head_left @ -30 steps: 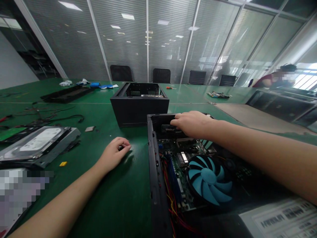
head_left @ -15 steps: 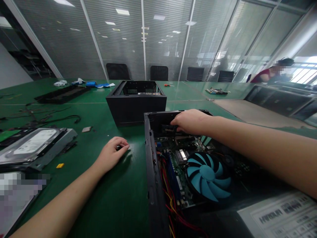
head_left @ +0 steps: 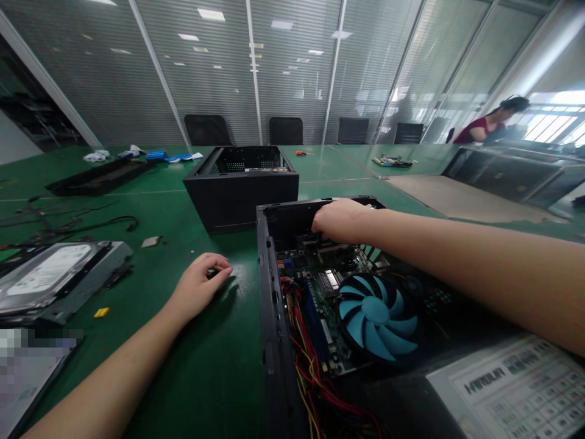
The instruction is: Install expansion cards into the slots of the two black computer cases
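An uncovered black computer case [head_left: 265, 286] stands before me, with a green motherboard [head_left: 299, 259] inside. My right hand [head_left: 340, 221] reaches over the case's far part, its fingers closed on a small dark circuit card [head_left: 311, 239] just above the board. The card's lower edge is hard to make out against the dark interior. Nearer to me is a round cooling fan [head_left: 375, 311] with turquoise blades. Left of the case, my left hand [head_left: 201, 279] rests on the green table, fingers curled and the thumb meeting the index finger; nothing shows between them.
Behind stands a second black case [head_left: 242, 201]. On the left lie a hard drive [head_left: 50, 268] in a metal bracket, loose cables [head_left: 91, 225] and a yellow piece [head_left: 101, 312]. Red and yellow wires [head_left: 306, 366] run along the near case's left wall. A person [head_left: 484, 128] sits far right.
My right hand has lowered slightly toward the motherboard, and less of the card shows. The left hand keeps its pose. The whole view has shifted a little.
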